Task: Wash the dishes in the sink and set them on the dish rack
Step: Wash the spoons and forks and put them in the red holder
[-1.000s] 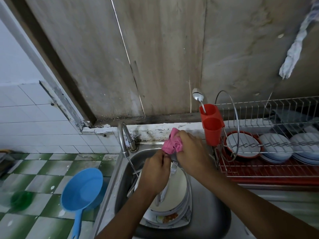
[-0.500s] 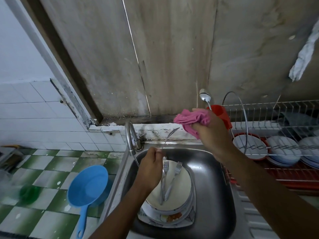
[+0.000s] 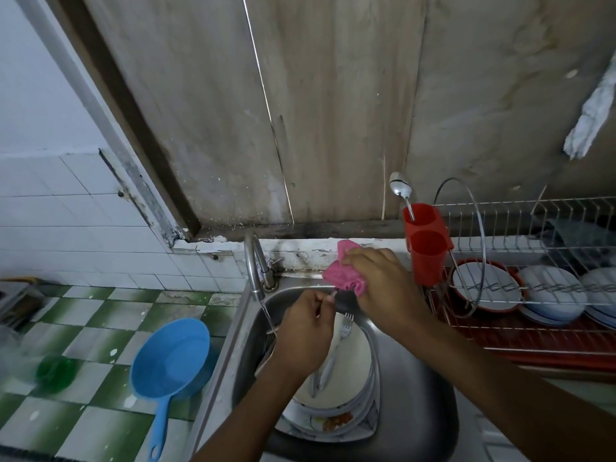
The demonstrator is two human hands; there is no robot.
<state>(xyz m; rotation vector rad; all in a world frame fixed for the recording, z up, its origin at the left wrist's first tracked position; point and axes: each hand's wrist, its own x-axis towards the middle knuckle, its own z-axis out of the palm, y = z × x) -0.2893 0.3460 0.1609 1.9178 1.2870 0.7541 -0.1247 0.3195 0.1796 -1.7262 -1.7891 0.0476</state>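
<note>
We log the left hand [image 3: 306,331] over the sink [image 3: 416,411], pinching a thin utensil [image 3: 328,300] of unclear kind. The right hand [image 3: 383,288] clutches a pink cloth [image 3: 338,275] round its far end. Stacked plates [image 3: 350,371] carrying forks [image 3: 345,328] lie in the sink, with the dish rack [image 3: 520,338] just right.

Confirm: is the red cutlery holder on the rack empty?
No, a spoon stands bowl-up in the rear compartment of the red cutlery holder.
</note>
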